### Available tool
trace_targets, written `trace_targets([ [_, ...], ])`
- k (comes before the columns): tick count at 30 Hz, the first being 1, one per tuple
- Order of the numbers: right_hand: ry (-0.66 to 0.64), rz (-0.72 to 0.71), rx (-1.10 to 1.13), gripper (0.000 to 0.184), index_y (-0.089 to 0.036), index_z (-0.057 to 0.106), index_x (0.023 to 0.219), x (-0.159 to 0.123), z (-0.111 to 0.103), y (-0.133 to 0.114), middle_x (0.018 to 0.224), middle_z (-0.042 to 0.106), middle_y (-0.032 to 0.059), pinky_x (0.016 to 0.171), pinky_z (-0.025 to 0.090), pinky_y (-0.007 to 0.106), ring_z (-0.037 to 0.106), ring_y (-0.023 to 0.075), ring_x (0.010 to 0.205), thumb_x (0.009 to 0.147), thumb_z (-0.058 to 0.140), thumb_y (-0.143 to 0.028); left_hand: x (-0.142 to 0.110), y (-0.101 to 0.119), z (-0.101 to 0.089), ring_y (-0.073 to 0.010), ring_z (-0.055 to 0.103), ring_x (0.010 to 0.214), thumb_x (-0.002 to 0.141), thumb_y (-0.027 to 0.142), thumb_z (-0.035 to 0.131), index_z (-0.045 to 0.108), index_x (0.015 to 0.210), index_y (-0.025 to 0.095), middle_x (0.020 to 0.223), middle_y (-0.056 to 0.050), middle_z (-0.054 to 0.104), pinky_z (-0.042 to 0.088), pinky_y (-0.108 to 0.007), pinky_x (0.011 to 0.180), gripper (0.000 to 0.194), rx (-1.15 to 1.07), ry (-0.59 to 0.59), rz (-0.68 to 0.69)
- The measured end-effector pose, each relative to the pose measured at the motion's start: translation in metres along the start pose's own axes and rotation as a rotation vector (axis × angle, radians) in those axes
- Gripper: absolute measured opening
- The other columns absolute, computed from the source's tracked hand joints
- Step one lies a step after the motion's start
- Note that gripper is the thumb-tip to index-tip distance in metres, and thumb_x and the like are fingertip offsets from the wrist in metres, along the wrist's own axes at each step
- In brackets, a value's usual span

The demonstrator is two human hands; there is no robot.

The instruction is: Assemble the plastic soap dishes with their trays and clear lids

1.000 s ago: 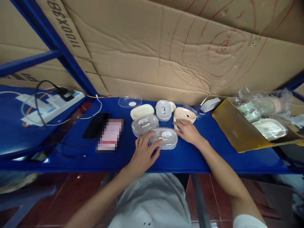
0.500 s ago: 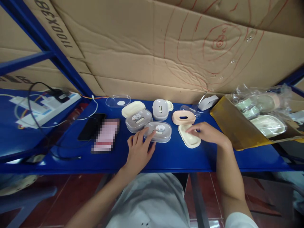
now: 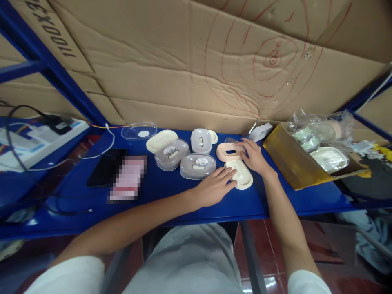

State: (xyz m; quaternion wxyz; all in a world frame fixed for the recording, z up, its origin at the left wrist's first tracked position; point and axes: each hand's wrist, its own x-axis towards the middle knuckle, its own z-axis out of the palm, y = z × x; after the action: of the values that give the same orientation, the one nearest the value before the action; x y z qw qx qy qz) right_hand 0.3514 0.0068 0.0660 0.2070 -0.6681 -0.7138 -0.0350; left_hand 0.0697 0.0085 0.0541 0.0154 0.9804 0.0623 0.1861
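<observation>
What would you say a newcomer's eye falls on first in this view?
Probably the red rings drawn on the cardboard behind the blue table. Next, perhaps, the left hand at the cream tray, with the right hand at the peach box just beyond it. To the right, the open carton of plastic-wrapped pieces also stands out.

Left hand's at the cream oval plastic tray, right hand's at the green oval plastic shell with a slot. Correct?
Wrong colour: the head view shows the right hand at a peach oval plastic shell with a slot, not a green one. The left hand is indeed at the cream oval plastic tray.
</observation>
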Motion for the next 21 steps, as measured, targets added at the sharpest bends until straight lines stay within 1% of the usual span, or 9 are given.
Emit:
trace_targets([
  [2, -0.011, -0.026, -0.001, 0.042, -0.025, 0.072, 0.140, 0.000, 0.001, -0.001, 0.163, 0.056, 0.0150, 0.119, 0.044, 0.061, 0.050, 0.0364, 0.152, 0.103, 0.051, -0.027, 0.007, 0.000, 0.009, -0.0321, 0.063, 0.135, 0.097, 0.011, 0.065, 0.072, 0.123, 0.018, 0.140, -0.017, 0.070, 0.043, -0.050, 0.119, 0.028, -0.010, -0.008, 0.017],
  [4, -0.029, -0.054, 0.001, 0.039, -0.028, 0.076, 0.136, -0.002, 0.001, -0.003, 0.165, 0.055, 0.0121, 0.121, 0.041, 0.062, 0.047, 0.0356, 0.155, 0.105, 0.051, -0.029, 0.005, 0.005, 0.011, -0.0302, 0.067, 0.120, 0.101, 0.016, 0.065, 0.073, 0.119, 0.019, 0.122, -0.014, 0.074, 0.046, -0.049, 0.110, 0.020, -0.025, -0.012, 0.025],
  [6, -0.053, -0.081, 0.003, 0.036, -0.031, 0.078, 0.132, -0.005, 0.000, -0.007, 0.167, 0.054, 0.0105, 0.124, 0.038, 0.064, 0.044, 0.0369, 0.157, 0.107, 0.053, -0.035, 0.000, 0.012, 0.010, -0.0281, 0.068, 0.111, 0.105, 0.023, 0.063, 0.072, 0.121, 0.021, 0.110, -0.011, 0.073, 0.046, -0.046, 0.103, 0.018, -0.046, -0.021, 0.039],
  [7, -0.068, -0.093, 0.006, 0.035, -0.031, 0.080, 0.130, -0.006, 0.000, -0.010, 0.168, 0.053, 0.0103, 0.124, 0.037, 0.066, 0.044, 0.0380, 0.157, 0.108, 0.055, -0.038, -0.002, 0.016, 0.009, -0.0272, 0.068, 0.109, 0.107, 0.027, 0.062, 0.071, 0.126, 0.021, 0.109, -0.010, 0.073, 0.046, -0.045, 0.100, 0.022, -0.055, -0.030, 0.047],
  [10, -0.122, -0.139, 0.033, 0.033, -0.032, 0.082, 0.126, -0.009, -0.002, -0.021, 0.170, 0.051, 0.0089, 0.126, 0.033, 0.069, 0.041, 0.0401, 0.160, 0.107, 0.061, -0.048, -0.006, 0.024, 0.009, -0.0268, 0.066, 0.115, 0.109, 0.035, 0.062, 0.062, 0.146, 0.020, 0.120, -0.011, 0.072, 0.045, -0.041, 0.095, 0.040, -0.056, -0.056, 0.053],
  [13, -0.161, -0.197, 0.083, 0.028, -0.034, 0.083, 0.122, -0.007, -0.006, -0.029, 0.167, 0.056, 0.0061, 0.127, 0.032, 0.069, 0.041, 0.0394, 0.160, 0.104, 0.068, -0.047, -0.005, 0.024, 0.013, -0.0280, 0.065, 0.122, 0.108, 0.036, 0.064, 0.055, 0.155, 0.016, 0.130, -0.013, 0.070, 0.044, -0.041, 0.096, 0.051, -0.046, -0.056, 0.034],
  [15, -0.172, -0.224, 0.116, 0.021, -0.033, 0.084, 0.116, -0.005, -0.010, -0.033, 0.158, 0.065, 0.0054, 0.125, 0.035, 0.067, 0.050, 0.0369, 0.154, 0.103, 0.069, -0.042, -0.005, 0.021, 0.014, -0.0286, 0.064, 0.125, 0.108, 0.032, 0.064, 0.053, 0.156, 0.016, 0.134, -0.013, 0.069, 0.044, -0.041, 0.099, 0.053, -0.046, -0.043, 0.034],
  [18, -0.150, -0.220, 0.148, 0.019, -0.030, 0.083, 0.111, -0.009, -0.019, -0.041, 0.141, 0.076, 0.0065, 0.117, 0.044, 0.060, 0.064, 0.0335, 0.139, 0.106, 0.066, -0.038, -0.009, 0.015, 0.007, -0.0285, 0.064, 0.127, 0.107, 0.021, 0.059, 0.053, 0.157, 0.021, 0.141, -0.012, 0.068, 0.042, -0.043, 0.106, 0.050, -0.010, -0.012, -0.005],
  [21, -0.112, -0.220, 0.153, 0.019, -0.027, 0.078, 0.113, -0.030, -0.029, -0.054, 0.129, 0.081, 0.0082, 0.111, 0.049, 0.054, 0.071, 0.0313, 0.128, 0.109, 0.063, -0.037, -0.021, 0.008, -0.002, -0.0305, 0.063, 0.130, 0.109, 0.023, 0.056, 0.062, 0.144, 0.023, 0.146, -0.012, 0.066, 0.040, -0.048, 0.113, 0.036, 0.053, 0.041, -0.098],
])
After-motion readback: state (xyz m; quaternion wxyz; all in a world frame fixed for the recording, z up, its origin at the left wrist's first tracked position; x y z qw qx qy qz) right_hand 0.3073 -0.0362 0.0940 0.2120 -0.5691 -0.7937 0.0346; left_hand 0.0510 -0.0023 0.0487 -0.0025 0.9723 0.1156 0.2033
